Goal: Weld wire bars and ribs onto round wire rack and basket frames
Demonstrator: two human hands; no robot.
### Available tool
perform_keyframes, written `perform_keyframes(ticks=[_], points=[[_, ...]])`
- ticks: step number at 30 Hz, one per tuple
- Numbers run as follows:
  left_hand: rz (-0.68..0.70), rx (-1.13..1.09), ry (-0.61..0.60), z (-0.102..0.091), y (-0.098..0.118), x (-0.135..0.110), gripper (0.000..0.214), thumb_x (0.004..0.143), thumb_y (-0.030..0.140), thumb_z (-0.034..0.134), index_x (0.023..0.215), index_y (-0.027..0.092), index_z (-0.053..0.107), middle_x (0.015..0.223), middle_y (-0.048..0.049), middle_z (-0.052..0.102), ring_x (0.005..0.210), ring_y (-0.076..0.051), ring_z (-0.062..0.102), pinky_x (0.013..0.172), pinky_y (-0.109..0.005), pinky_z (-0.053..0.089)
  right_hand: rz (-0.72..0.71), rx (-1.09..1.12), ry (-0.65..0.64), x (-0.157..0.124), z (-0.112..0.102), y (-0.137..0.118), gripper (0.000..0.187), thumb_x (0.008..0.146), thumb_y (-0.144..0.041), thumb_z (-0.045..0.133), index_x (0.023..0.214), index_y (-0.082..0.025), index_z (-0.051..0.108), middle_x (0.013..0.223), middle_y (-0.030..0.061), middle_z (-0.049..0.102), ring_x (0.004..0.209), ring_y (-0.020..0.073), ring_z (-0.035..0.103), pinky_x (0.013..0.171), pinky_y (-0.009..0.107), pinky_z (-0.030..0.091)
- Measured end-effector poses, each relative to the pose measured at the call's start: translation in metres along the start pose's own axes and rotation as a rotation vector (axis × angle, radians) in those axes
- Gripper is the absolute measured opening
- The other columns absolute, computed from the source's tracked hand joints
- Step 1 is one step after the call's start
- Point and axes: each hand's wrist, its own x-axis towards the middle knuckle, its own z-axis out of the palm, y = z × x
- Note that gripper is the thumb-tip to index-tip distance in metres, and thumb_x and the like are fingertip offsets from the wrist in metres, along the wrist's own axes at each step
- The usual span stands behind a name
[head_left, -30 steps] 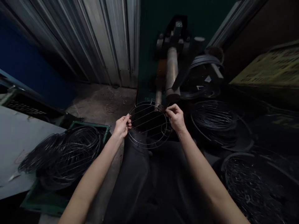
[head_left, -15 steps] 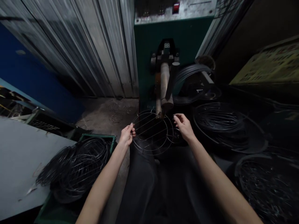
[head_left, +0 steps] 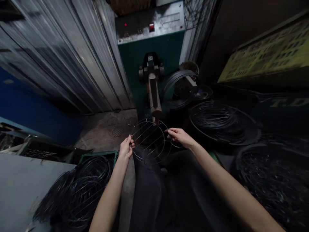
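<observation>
A silvery wire rack (head_left: 148,139) showed a striped pattern of parallel bars, while the dark green machine (head_left: 166,45) carried a red switch (head_left: 151,26) and red light (head_left: 125,24) on its grey panel (head_left: 137,24). Ribbed stripes lined the grey wall (head_left: 89,61); the board (head_left: 29,103) was deep blue, the wire pile (head_left: 79,193) black, the crate (head_left: 270,51) yellow with rows of dark slots.

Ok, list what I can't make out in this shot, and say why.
Head view: whether the right grip pinches anything thin; too small and dark.
Head view: the right rim of the round wire rack; blurred against the dark.
Head view: what the small pieces in the lower-right tub are; dim, blurred, partly cut off by the right edge.
Head view: lettering past "T.D"; cut off by the right edge.
</observation>
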Motion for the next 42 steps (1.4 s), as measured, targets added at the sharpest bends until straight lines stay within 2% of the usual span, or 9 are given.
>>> perform_keyframes(ticks=[6, 12, 19, 24, 28, 35, 42], points=[[-0.015, 0.010, -0.016, 0.002, -0.001, 0.000, 0.033, 0.071, 0.035, 0.075, 0.079, 0.014, 0.051, 0.048, 0.0090, 0.046, 0.036, -0.001, 0.040, 0.038, -0.012, 0.028, -0.014, 0.005, 0.005, -0.002, 0.002, -0.007, 0.033, 0.070, -0.044, 0.064, 0.083, -0.014, 0.067, 0.060, -0.0003, 0.057, 0.048, 0.0062, 0.040, 0.044, 0.020, 0.028], [-0.032, -0.041, -0.048, -0.003, -0.006, 0.006, 0.031, 0.072, 0.032, 0.075, 0.080, 0.014, 0.052, 0.049, 0.0078, 0.046, 0.037, -0.001, 0.040, 0.038, -0.012, 0.028, -0.053, -0.075, 0.065, -0.006, 0.006, -0.009, 0.035, 0.070, -0.047, 0.060, 0.080, -0.015, 0.065, 0.060, -0.0001, 0.055, 0.048, 0.0071, 0.041, 0.043, 0.020, 0.027], [-0.080, -0.090, -0.102, 0.001, -0.029, 0.025, 0.035, 0.070, 0.033, 0.077, 0.080, 0.014, 0.051, 0.049, 0.0103, 0.039, 0.037, 0.000, 0.032, 0.038, -0.012, 0.024, -0.073, -0.154, 0.071, -0.007, 0.000, -0.016, 0.035, 0.071, -0.048, 0.056, 0.079, -0.016, 0.064, 0.059, 0.0002, 0.055, 0.047, 0.0076, 0.040, 0.041, 0.021, 0.024], [-0.072, -0.134, -0.118, 0.002, -0.043, 0.026, 0.035, 0.071, 0.035, 0.076, 0.081, 0.015, 0.049, 0.049, 0.0107, 0.038, 0.038, 0.000, 0.033, 0.039, -0.012, 0.025, -0.063, -0.232, 0.048, -0.006, -0.005, -0.022, 0.032, 0.070, -0.046, 0.057, 0.077, -0.016, 0.064, 0.058, 0.0006, 0.056, 0.047, 0.0080, 0.042, 0.041, 0.021, 0.025], [-0.089, -0.151, -0.117, -0.002, -0.049, 0.023, 0.035, 0.070, 0.033, 0.077, 0.080, 0.014, 0.050, 0.048, 0.0113, 0.037, 0.036, 0.000, 0.032, 0.038, -0.012, 0.023, -0.094, -0.228, 0.060, -0.009, -0.005, -0.016, 0.036, 0.076, -0.047, 0.051, 0.084, -0.015, 0.064, 0.060, 0.0001, 0.056, 0.046, 0.0077, 0.042, 0.042, 0.021, 0.028], [-0.060, -0.159, -0.115, -0.001, -0.046, 0.028, 0.037, 0.070, 0.035, 0.077, 0.083, 0.014, 0.049, 0.049, 0.0116, 0.039, 0.037, 0.000, 0.035, 0.039, -0.011, 0.025, -0.117, -0.403, 0.102, -0.005, -0.004, -0.016, 0.029, 0.081, -0.038, 0.046, 0.085, -0.016, 0.065, 0.062, 0.0002, 0.059, 0.052, 0.0097, 0.048, 0.051, 0.023, 0.035], [-0.050, -0.108, -0.158, -0.005, -0.045, 0.017, 0.044, 0.065, 0.039, 0.079, 0.083, 0.015, 0.047, 0.048, 0.0131, 0.036, 0.037, 0.000, 0.034, 0.039, -0.011, 0.025, -0.118, -0.267, 0.060, -0.020, -0.002, -0.018, 0.035, 0.080, -0.046, 0.048, 0.091, -0.016, 0.065, 0.061, -0.0006, 0.056, 0.048, 0.0088, 0.044, 0.046, 0.022, 0.033]])
